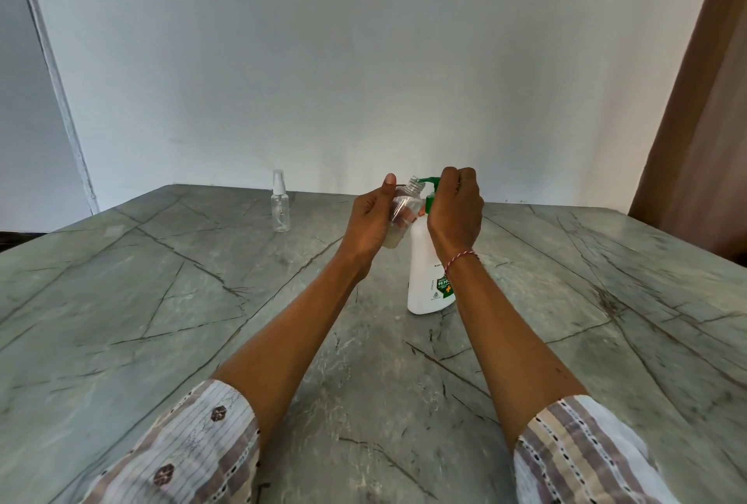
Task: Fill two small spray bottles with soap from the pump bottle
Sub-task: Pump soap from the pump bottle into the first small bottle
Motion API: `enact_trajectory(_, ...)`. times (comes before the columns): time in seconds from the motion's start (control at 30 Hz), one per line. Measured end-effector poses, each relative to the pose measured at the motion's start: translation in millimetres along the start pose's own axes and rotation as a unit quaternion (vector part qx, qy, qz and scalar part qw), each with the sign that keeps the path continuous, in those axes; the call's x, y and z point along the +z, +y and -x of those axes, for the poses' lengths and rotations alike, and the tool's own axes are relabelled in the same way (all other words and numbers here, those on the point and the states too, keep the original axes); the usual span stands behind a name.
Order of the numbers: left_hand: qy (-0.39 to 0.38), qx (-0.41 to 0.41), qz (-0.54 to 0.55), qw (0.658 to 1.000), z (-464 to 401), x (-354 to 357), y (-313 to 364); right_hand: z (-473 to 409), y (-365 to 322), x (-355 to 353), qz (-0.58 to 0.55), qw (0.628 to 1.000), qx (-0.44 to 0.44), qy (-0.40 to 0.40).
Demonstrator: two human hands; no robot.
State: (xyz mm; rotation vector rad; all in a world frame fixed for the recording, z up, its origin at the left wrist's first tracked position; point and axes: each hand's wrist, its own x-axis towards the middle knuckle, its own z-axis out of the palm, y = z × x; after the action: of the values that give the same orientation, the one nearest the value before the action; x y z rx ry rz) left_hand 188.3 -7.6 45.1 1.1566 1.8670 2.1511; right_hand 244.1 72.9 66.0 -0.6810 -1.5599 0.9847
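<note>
A: How many bottles are seen on the counter [169, 301], counted from the left?

B: Three are counted: two small clear spray bottles and one white pump bottle. The capped spray bottle [280, 201] is stood upright at the far left, well apart from the hands, its long axis vertical and its sprayer on top.

A: And the second spray bottle?

B: The open spray bottle [405, 209] is held off the counter by the left hand [370, 220], whose fingers are wrapped around its body. It is tilted, its uncapped neck pointed up and to the right, just under the green spout. A little cloudy liquid is seen in its bottom.

A: Then the pump?

B: The pump bottle [426, 277] is stood upright on the counter, just right of the open bottle. Its green pump head [429, 182] is covered by the right hand [456, 206], fingers curled down over it, the spout pointed left.
</note>
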Motion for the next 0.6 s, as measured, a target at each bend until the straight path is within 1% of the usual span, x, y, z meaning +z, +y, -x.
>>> enact_trajectory(0.07, 0.002, 0.001, 0.002, 1.000, -0.2, 0.5, -0.2, -1.3, 1.0, -0.6, 0.009, 1.000, 0.003, -0.006)
enact_trajectory(0.17, 0.004, 0.003, 0.004, 1.000, 0.0, 2.1, 0.0, -2.2, 1.3, -0.7, 0.069, 0.997, -0.004, -0.023)
enact_trajectory(0.2, 0.003, 0.004, 0.006, 1.000, 0.1, 2.3, 0.5, -2.2, 0.7, -0.8, 0.071, 0.997, -0.002, -0.025)
enact_trajectory(0.27, 0.003, 0.006, 0.009, 1.000, 0.1, 1.8, 1.6, -2.1, -0.7, -1.0, 0.049, 0.999, 0.007, -0.023)
enact_trajectory(0.4, 0.003, 0.002, 0.006, 1.000, 0.4, 1.5, 2.0, -2.4, 1.1, -0.6, 0.033, 0.999, -0.009, -0.029)
enact_trajectory(0.6, 0.002, 0.002, -0.003, 1.000, 1.5, 2.4, 1.8, -1.0, 2.1, 1.0, -0.010, 1.000, 0.002, 0.003)
